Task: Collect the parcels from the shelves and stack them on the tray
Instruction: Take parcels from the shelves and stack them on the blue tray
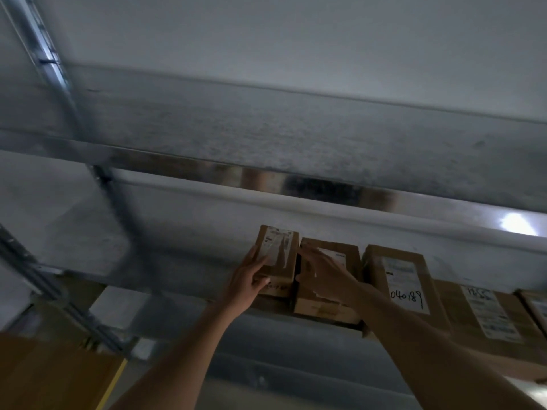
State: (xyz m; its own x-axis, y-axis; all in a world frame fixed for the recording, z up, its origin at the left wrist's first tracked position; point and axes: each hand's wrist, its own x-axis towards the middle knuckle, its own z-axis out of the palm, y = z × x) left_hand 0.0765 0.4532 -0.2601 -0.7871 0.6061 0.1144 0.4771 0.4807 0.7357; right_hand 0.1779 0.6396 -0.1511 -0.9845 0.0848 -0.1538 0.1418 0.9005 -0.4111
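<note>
A person reaches up to a high metal shelf (296, 316) where brown cardboard parcels stand in a row, the left hand (251, 279) gripping the leftmost parcel (279, 255) with fingers over its labelled face and thumb curled at its lower edge. The right hand (322, 272) lies with fingers extended against the second parcel (328, 303) just beside it. A third parcel (405, 285), handwritten "040189", stands to the right.

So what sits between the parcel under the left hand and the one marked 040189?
One more brown parcel, standing on the shelf with the right hand reaching onto its face. The head view shows it beside the left hand's parcel and the 040189 parcel.
</note>
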